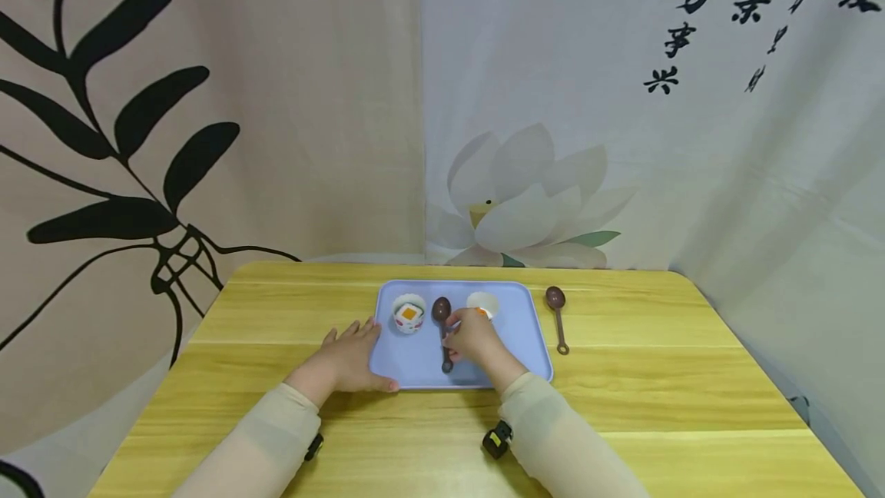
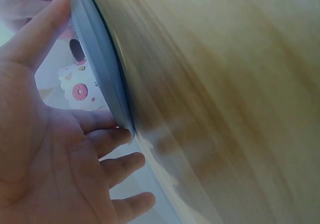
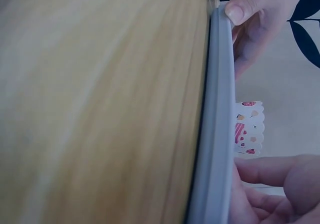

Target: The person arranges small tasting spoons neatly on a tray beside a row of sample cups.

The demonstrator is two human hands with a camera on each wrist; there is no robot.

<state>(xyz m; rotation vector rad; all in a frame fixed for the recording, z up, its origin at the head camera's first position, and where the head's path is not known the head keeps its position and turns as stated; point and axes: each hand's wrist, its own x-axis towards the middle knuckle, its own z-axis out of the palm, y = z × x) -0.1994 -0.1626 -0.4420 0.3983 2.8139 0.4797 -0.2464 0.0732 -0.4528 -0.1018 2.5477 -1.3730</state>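
Note:
A lilac tray [image 1: 415,367] lies on the table. In the head view my left hand [image 1: 353,356] rests along its left edge, thumb at the front corner and fingers straight; the left wrist view shows the palm. My right hand [image 1: 473,338] is over the middle of the tray, fingers curled at the handle of a brown spoon [image 1: 441,310], which it pinches. Left of the spoon stands a patterned paper cup [image 1: 409,321] holding something white with an orange square. A second white paper cup [image 1: 483,301] is partly hidden behind my right hand.
Another brown spoon [image 1: 556,300] lies on the wooden table [image 1: 643,375], right of the tray. Curtains with a printed plant, a flower and characters hang behind the table's far edge. Dark wrist devices [image 1: 498,440] sit at both sleeves.

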